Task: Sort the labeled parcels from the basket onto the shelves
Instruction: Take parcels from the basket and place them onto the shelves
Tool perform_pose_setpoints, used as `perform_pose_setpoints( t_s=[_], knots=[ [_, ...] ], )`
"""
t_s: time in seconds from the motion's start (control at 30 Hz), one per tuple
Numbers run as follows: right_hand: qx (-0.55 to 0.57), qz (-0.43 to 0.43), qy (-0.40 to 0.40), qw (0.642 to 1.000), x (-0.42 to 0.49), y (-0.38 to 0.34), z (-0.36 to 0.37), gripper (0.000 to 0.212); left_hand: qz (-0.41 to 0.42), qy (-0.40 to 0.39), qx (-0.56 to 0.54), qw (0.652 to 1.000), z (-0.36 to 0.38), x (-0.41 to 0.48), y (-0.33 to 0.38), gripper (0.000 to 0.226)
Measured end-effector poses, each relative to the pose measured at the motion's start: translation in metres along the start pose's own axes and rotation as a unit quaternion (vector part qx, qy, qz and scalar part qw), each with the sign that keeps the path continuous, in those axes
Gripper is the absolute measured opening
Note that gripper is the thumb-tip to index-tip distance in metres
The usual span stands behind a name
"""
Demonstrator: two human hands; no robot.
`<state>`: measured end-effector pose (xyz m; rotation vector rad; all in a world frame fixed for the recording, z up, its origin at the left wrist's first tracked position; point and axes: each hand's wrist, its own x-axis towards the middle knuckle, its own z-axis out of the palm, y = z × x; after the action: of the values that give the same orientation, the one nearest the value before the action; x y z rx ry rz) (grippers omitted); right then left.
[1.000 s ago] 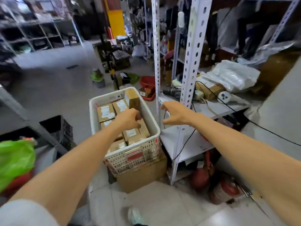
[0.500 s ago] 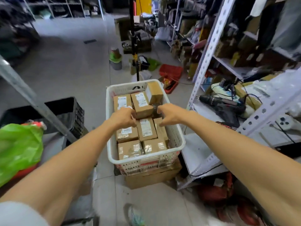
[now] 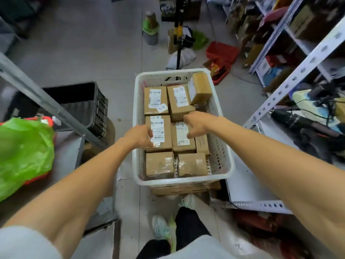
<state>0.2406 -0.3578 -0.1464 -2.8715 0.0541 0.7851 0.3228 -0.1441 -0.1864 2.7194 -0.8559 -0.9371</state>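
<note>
**While both hands are in the basket: A-2 parcels handled**

As seen from the head cam, the white basket [image 3: 183, 182] is set on a cardboard box [image 3: 184, 190] on the floor, w/ the shelf rack [image 3: 291, 79] just to its R. The L hand [image 3: 139, 136] is curled round the L edge of the left A-2 parcel [image 3: 162, 135] in the mid row, thumb laid on its label, so that parcel is gripped. The R hand [image 3: 197, 122] is placed at the far R corner of the right A-2 parcel [image 3: 182, 139], fingers bent. Whether it's actually gripped can't be told, as the contact is hidden. Two A-1 parcels [image 3: 155, 100] are laid flat in the far row, w/ a tilted parcel [image 3: 200, 88] leant in the far R corner. Unmarked parcels [image 3: 159, 164] are packed in the near row. A green bag [image 3: 22, 150] and black crate [image 3: 93, 103] are seen to the L.
</note>
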Motion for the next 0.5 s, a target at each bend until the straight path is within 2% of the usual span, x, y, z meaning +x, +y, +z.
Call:
perform_pose_setpoints(
  t_s=[0.2,0.4,0.5],
  knots=[
    [-0.01,-0.027,-0.018,0.999,0.048,0.029,-0.015,0.036,-0.041,0.012,-0.003,0.999,-0.023,0.038,0.009,0.041],
    [0.036,-0.003,-0.07,0.997,0.089,0.051,0.008,0.056,-0.079,0.003,-0.04,0.996,-0.007,0.073,0.006,0.048],
    [0.039,0.0,-0.111,0.993,0.108,0.054,0.035,0.057,-0.101,-0.017,-0.053,0.993,0.016,0.091,-0.005,0.051]
  ],
)
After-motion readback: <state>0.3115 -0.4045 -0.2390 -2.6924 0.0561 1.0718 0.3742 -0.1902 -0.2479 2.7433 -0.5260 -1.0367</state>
